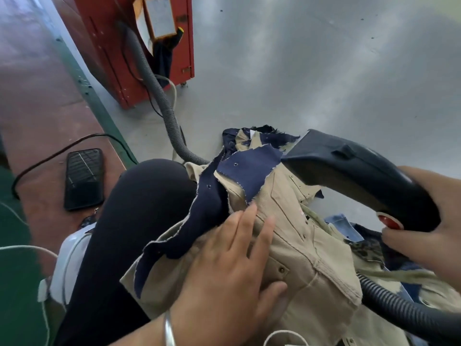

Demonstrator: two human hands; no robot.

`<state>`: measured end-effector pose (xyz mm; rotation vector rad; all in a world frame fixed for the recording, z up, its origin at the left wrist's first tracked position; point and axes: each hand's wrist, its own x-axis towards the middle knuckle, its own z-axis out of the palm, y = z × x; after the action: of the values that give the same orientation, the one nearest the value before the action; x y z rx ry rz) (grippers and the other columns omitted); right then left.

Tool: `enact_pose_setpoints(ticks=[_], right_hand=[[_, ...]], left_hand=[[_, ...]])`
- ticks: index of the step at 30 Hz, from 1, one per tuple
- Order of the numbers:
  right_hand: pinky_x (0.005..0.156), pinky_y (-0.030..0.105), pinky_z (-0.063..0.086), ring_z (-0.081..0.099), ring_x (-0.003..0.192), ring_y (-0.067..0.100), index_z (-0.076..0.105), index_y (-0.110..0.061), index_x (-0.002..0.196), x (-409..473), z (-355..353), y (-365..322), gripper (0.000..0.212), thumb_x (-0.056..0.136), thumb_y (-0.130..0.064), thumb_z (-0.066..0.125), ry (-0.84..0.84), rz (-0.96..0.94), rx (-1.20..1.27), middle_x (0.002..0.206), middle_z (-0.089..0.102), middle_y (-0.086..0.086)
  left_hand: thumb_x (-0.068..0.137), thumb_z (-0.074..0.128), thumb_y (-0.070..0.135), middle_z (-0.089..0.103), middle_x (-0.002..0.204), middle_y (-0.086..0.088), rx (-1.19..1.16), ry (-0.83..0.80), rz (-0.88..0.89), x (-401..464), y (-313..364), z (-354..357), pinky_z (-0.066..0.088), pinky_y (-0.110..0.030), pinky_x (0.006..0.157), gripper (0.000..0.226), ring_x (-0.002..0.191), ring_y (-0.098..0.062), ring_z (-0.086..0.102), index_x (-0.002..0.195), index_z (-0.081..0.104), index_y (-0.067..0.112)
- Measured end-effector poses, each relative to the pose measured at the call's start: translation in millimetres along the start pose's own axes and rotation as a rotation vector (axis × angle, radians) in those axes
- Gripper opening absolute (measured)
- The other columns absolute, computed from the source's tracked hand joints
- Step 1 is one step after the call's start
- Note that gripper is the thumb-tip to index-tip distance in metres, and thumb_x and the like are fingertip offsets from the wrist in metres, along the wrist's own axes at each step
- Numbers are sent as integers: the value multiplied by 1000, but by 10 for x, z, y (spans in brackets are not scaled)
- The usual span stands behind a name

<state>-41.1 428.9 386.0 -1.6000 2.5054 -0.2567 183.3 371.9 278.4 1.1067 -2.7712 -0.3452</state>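
A beige garment (294,236) with navy blue panels (249,168) lies across my lap, over my black-clad leg (139,216). My left hand (232,270) presses flat on the beige cloth with fingers spread and straight. My right hand (429,228) grips the handle of a dark handheld suction tool (354,171), thumb beside its red button (389,221). The tool's nozzle end rests on the garment near the navy panel. A grey ribbed hose (404,313) leaves the tool at the lower right.
A red machine (129,58) stands on the grey floor at top left, with a ribbed grey hose (164,101) running from it toward my lap. A black phone (84,178) with a cable lies on the brown surface at left. More fabric (349,228) is piled at right.
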Motion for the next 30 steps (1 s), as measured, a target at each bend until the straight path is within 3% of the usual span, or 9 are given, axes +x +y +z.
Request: enact_pose_setpoints(ticks=[4, 7, 10, 13, 18, 24, 26, 28, 30], right_hand=[[47, 39, 51, 54, 48, 15, 48, -51, 85, 143, -52, -288, 33, 52, -48, 51, -118, -134, -153, 69, 60, -15], [43, 25, 36, 44, 47, 4, 42, -41, 79, 251, -39, -670, 31, 60, -34, 66, -186, -208, -283, 50, 46, -10], [46, 25, 25, 40, 57, 1, 38, -36, 80, 436, 47, -902, 23, 78, -31, 61, -278, -242, -395, 68, 48, -12], [48, 25, 26, 40, 58, 5, 43, -33, 85, 684, 141, -1086, 20, 78, -24, 59, -237, -358, -459, 72, 47, -9], [46, 22, 21, 33, 52, 11, 54, -29, 93, 1235, 490, -1427, 15, 84, -32, 65, -181, -519, -485, 66, 39, -8], [55, 27, 33, 51, 71, 26, 62, -14, 113, 1672, 608, -1420, 30, 83, -14, 64, -107, -306, -357, 70, 46, 0], [57, 31, 45, 62, 72, 29, 63, -17, 107, 1635, 445, -1166, 30, 77, -14, 68, -94, -263, -238, 72, 56, 3], [60, 44, 56, 65, 67, 34, 63, -21, 91, 1433, 260, -886, 21, 73, -13, 72, -99, -261, -74, 67, 61, 4], [54, 45, 54, 62, 56, 29, 58, -24, 76, 1084, 128, -652, 22, 69, -9, 73, -98, -243, -12, 59, 60, 2]], left_hand=[[65, 57, 61, 57, 131, -12, 0, -5, -55, 8, 61, 28, 53, -32, 84, 79, 114, -25, 59, 129, 59, 14], [67, 51, 59, 57, 130, -15, 10, -15, -83, 25, 97, 54, 54, -35, 85, 78, 115, -27, 58, 127, 60, 10], [70, 49, 60, 57, 129, -17, 35, 1, -65, 30, 87, 84, 51, -38, 90, 78, 116, -31, 57, 127, 59, 7], [70, 49, 64, 56, 129, -17, 42, 33, -51, 50, 57, 105, 49, -40, 93, 80, 118, -32, 54, 126, 59, 7], [69, 49, 67, 54, 130, -15, 9, 82, -22, 51, 49, 148, 44, -37, 98, 82, 118, -31, 49, 126, 55, 8], [72, 50, 67, 52, 132, -12, -65, 82, -29, 31, -2, 143, 47, -37, 94, 79, 119, -29, 50, 130, 53, 14], [75, 51, 65, 46, 137, -9, -136, 103, -28, 4, -81, 143, 46, -36, 98, 78, 124, -26, 45, 135, 47, 16], [76, 53, 64, 43, 138, -5, -198, 140, -34, -24, -141, 141, 47, -31, 96, 79, 125, -21, 42, 137, 44, 16], [74, 55, 63, 48, 132, -7, -226, 170, -50, -52, -158, 137, 51, -31, 91, 81, 121, -22, 48, 135, 49, 9]])
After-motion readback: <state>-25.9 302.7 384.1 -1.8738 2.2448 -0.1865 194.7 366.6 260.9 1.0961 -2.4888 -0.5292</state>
